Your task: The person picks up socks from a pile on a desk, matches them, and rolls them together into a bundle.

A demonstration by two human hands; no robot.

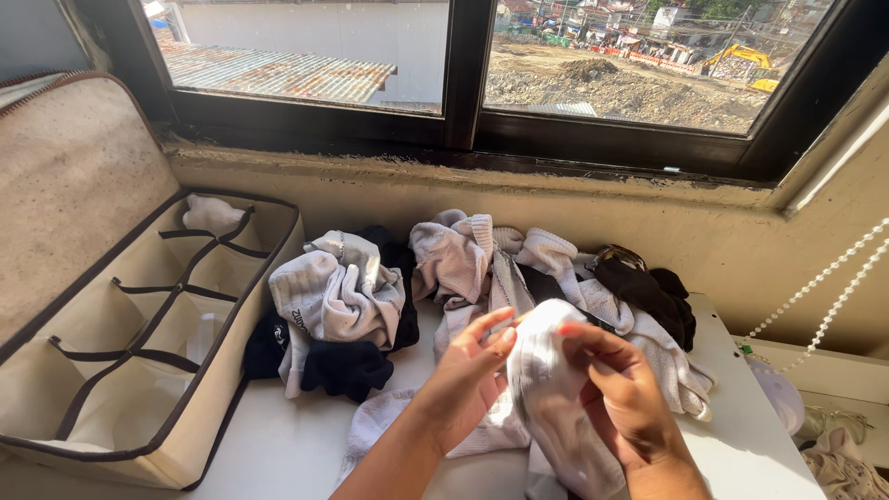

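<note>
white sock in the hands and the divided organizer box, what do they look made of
White sock: looks like soft ribbed knit, probably cotton blend; matte, and it folds limply between left hand and right hand. Organizer box: seemingly beige non-woven fabric, matte, with dark binding trim.

The white sock (556, 398) runs off the bottom edge below both hands. The organiser box (139, 370), far left of the left hand (463, 380), is cropped too.

One head view looks down and forward from close above the table (278, 444), facing the window (463, 74) behind it; the organizer (139, 333) sits at the table's left.
</note>
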